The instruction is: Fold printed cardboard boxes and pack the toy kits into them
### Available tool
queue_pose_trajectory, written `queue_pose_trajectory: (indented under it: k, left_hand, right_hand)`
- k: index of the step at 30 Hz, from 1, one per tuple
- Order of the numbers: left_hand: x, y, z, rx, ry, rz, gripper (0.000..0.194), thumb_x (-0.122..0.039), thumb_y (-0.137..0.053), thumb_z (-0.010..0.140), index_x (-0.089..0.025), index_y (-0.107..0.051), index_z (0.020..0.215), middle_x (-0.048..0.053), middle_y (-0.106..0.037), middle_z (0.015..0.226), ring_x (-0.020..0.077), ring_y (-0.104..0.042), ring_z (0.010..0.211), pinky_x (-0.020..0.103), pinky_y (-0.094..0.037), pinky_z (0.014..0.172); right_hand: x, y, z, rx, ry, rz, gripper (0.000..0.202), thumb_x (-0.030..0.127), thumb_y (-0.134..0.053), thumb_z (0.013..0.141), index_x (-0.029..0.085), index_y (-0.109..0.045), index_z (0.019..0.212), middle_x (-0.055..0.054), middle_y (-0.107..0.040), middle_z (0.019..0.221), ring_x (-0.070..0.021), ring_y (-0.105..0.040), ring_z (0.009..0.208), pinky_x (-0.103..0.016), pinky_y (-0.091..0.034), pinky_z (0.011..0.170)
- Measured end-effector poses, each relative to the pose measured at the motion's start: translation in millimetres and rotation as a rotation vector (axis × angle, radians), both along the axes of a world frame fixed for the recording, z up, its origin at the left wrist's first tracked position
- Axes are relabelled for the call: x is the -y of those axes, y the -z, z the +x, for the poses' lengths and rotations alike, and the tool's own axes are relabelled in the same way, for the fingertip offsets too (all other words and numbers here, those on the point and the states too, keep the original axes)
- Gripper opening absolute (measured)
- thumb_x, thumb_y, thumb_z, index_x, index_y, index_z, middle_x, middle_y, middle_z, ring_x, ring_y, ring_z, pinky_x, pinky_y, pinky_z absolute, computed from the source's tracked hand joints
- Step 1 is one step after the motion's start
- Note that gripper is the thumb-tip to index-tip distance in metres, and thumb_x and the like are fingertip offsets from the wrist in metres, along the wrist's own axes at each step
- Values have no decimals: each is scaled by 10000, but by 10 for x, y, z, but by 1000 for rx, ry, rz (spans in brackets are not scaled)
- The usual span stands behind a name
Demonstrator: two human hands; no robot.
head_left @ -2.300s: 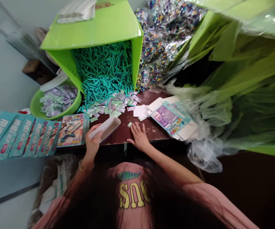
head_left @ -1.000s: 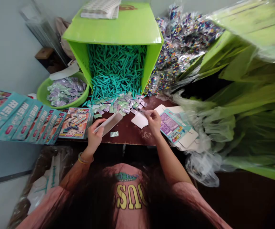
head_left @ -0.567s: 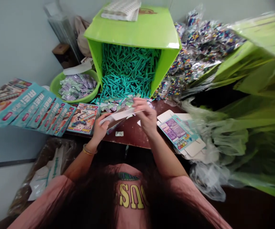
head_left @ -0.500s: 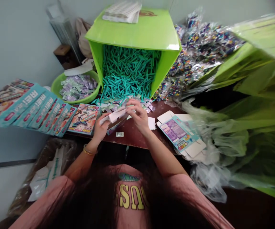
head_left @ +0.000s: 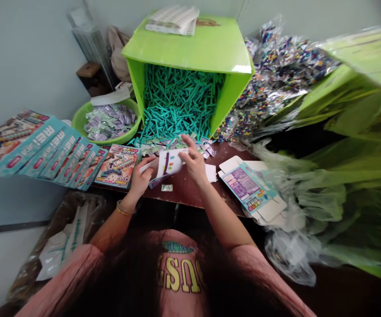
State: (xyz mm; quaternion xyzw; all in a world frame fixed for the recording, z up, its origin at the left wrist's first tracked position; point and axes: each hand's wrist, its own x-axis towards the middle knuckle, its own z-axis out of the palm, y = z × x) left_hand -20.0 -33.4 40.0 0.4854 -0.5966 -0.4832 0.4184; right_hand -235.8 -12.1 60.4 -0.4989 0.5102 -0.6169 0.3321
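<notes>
- Currently left hand (head_left: 141, 177) has fingers closed on the carton (head_left: 156, 181), gripping its left end just over the near edge of the table (head_left: 190, 189).
- Right hand (head_left: 195, 164): fingers pinching the printed sheet (head_left: 171, 162) at its right side. Sheet is white with coloured shapes, bent, at the carton's opening. How much sits inside: can't tell.
- Carton is tilted, off to the left of right hand, mostly hidden by sheet and left hand.
- Single packet (head_left: 166, 188) lies flat on table, near the front edge, just below carton.
- Loose packets (head_left: 208, 149) spread behind the hands, at the mouth of the green bin (head_left: 190, 46).
- Bin lies on its side, loaded with teal sticks (head_left: 180, 97); paper stack (head_left: 173, 20) on top.
- Green basin (head_left: 129, 130) left of bin, holds more packets.
- Boxed kit (head_left: 118, 166) left of left hand; row of similar kits (head_left: 48, 145) further left, leaning.
- White papers (head_left: 211, 173) right of right hand, flattened cartons (head_left: 251, 189) beyond, near clear plastic (head_left: 291, 255).
</notes>
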Motion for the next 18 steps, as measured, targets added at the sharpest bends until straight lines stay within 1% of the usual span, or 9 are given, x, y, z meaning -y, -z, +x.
queue_pose_trajectory:
  k: [2,4,6,8,11,13,14,16,18]
  left_hand:
    - [1,-17,19,-7,0,9,350,-222,-558,764,-201,-752,1055,42,-771,1024,222,-694,938,304,-541,834]
    - [4,-32,39,-12,-23,22,336,-231,-570,772,-199,-757,1049,41,-769,1056,233,-683,998,310,-526,883]
    - [7,-43,51,-13,-45,30,334,-233,-574,769,-190,-759,1044,43,-768,1067,245,-677,1029,318,-517,915]
    - [5,-55,48,-12,-43,42,348,-238,-575,764,-183,-756,1056,49,-767,1070,255,-681,1027,330,-520,921]
    - [-11,-97,22,5,-21,38,355,-246,-577,767,-189,-757,1068,51,-767,1071,262,-681,1020,341,-525,922]
    - [-26,-134,4,21,-9,13,345,-245,-578,771,-200,-763,1058,46,-766,1068,260,-675,1028,341,-519,936]
    - [-32,-149,-2,27,-5,5,340,-247,-577,773,-203,-765,1054,44,-766,1065,258,-672,1029,339,-516,937]
    - [-38,-160,-5,30,-5,12,340,-255,-575,774,-202,-763,1053,44,-764,1065,254,-671,1021,334,-515,925]
    - [-34,-143,1,27,-15,33,347,-264,-575,772,-193,-758,1058,48,-762,1061,252,-674,1004,330,-519,906]
  right_hand:
    - [-26,-45,-258,-39,139,-39,253,445,-597,959,240,-737,906,-44,-594,1424,-251,-543,1346,-494,-416,1153]
    - [-40,-41,-598,-129,347,-65,238,423,-585,966,254,-747,1002,-46,-674,1255,-226,-619,1219,-468,-467,1094]
    - [-45,31,-936,-234,528,-51,234,427,-637,929,236,-757,994,-38,-723,1054,-215,-673,1053,-430,-513,1009]
    - [-47,153,-1201,-299,626,3,269,454,-679,885,206,-757,957,-31,-730,906,-205,-685,878,-386,-547,885]
    - [-54,347,-1439,-340,684,80,330,498,-677,867,180,-715,946,-14,-702,789,-188,-658,724,-334,-539,742]
    - [-52,440,-1541,-396,723,125,333,510,-641,889,183,-671,945,-7,-685,753,-191,-653,708,-329,-530,737]
    - [-46,469,-1587,-445,727,159,322,509,-619,906,189,-655,929,-12,-688,753,-198,-660,729,-341,-530,768]
    - [-26,485,-1667,-554,704,223,312,500,-591,927,200,-642,858,-44,-721,807,-223,-680,822,-397,-519,891]
    - [-11,423,-1699,-581,651,214,334,498,-591,928,200,-654,789,-92,-758,950,-252,-690,963,-460,-478,1007]
